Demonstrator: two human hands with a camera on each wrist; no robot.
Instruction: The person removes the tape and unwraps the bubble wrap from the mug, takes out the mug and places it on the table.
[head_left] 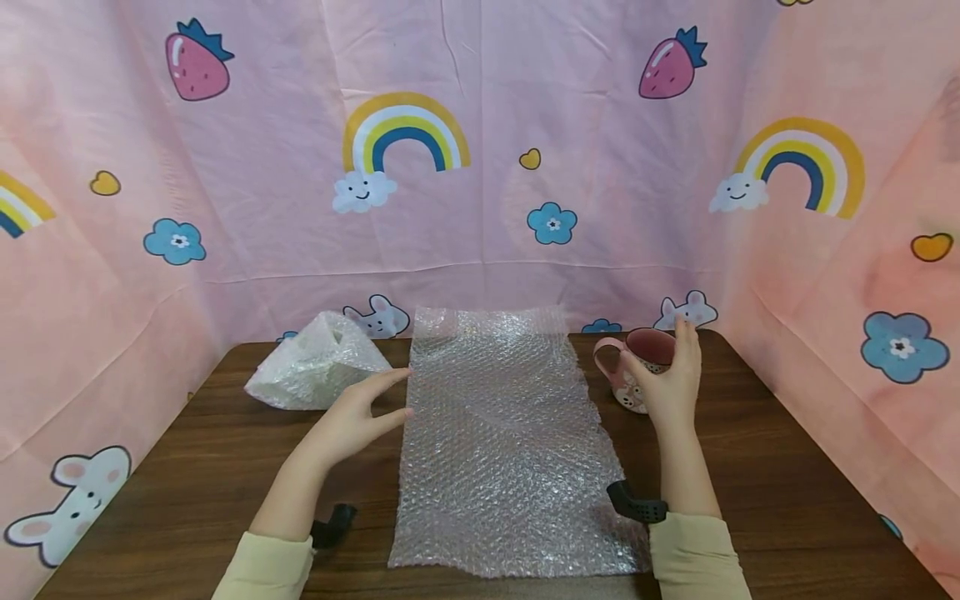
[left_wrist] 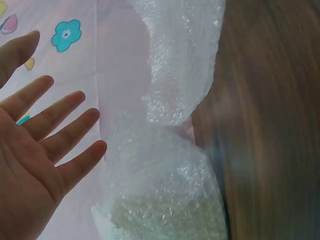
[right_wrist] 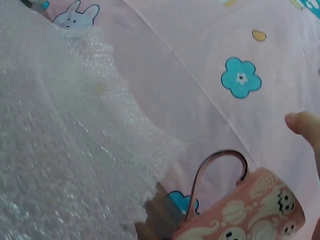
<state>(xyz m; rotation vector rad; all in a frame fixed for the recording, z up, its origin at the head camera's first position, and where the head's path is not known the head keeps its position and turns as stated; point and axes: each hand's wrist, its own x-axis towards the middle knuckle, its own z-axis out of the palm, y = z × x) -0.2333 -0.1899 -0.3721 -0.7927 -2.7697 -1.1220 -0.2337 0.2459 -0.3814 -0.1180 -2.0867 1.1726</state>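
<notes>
A sheet of bubble wrap lies flat along the middle of the wooden table, its far end reaching past the back edge. To its right stands a pink mug with pale ghost and pumpkin pictures, handle toward the sheet. My right hand is beside the mug with thumb and fingers spread; whether it touches the mug cannot be told. In the right wrist view the mug shows below the thumb. My left hand, fingers extended and holding nothing, is over the sheet's left edge. Its spread fingers show in the left wrist view.
A bundle wrapped in bubble wrap sits at the back left of the table. A pink cloth printed with rainbows and strawberries hangs behind and at both sides. Black straps with camera mounts are on both wrists.
</notes>
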